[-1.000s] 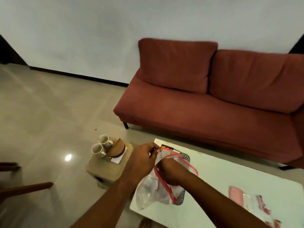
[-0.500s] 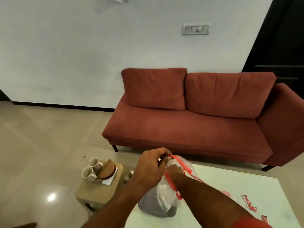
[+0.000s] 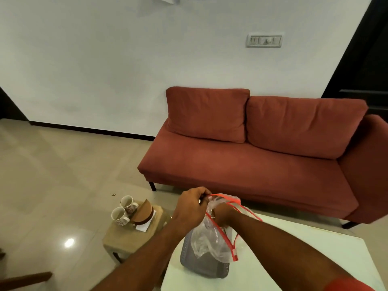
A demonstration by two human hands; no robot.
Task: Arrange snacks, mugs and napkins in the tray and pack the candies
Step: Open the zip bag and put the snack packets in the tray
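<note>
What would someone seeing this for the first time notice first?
The big red sofa against the white wall fills the upper right. Below it, over the white table, the left hand pinches the red-edged rim of a clear plastic bag while the right hand is inside its mouth, above a grey tray. To the left, two mugs stand on a low stool.

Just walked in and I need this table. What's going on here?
A person holds a clear bag with a red seal over a grey tray on the white table. The left hand pinches the bag's top edge; the right hand is at its mouth, its grip hidden by plastic. Two mugs stand on a small stool beside the table, not yet in the tray.
</note>
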